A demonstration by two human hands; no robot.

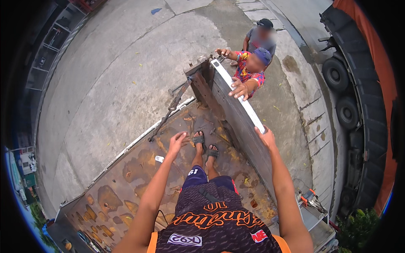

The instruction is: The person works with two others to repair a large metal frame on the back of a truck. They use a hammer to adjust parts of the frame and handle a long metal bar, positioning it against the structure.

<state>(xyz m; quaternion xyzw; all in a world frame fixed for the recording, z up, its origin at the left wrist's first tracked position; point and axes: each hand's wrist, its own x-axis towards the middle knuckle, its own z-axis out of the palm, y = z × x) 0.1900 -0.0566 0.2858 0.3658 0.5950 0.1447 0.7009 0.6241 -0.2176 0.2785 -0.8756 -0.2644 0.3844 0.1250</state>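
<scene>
"Where is the long white bar (241, 97) lying?"

"It is lying lengthwise along the top edge of the dark side panel (234, 111), slanting away from the person."

"And the hands?"

"The right grip (266, 138) is holding the near end, fingers curling around it; whether they are also catching the panel's edge, one cannot tell. The left grip (179, 142) is hanging empty over the bed, its fingers loosely parted."

"So which step is in hand?"

"Steadying the bar on that edge, it seems. A co-worker in a bright patterned shirt (242, 63) is standing outside, laying one hand (239, 89) on it farther along and raising the other near the far end."

"What would the next move be calling for?"

"Both people working together, probably, with the near end staying supported and the free left side helping if the bar is tipping."

"What is standing in the way?"

"The panel itself is separating the two. A metal rod (173, 103) is slanting across the bed's far corner, and scraps are littering the rusty bed floor (139, 168) around the sandaled feet (198, 139). A second person (259, 40) is standing behind the co-worker, and a truck (371, 105) is standing well apart at the right."
</scene>
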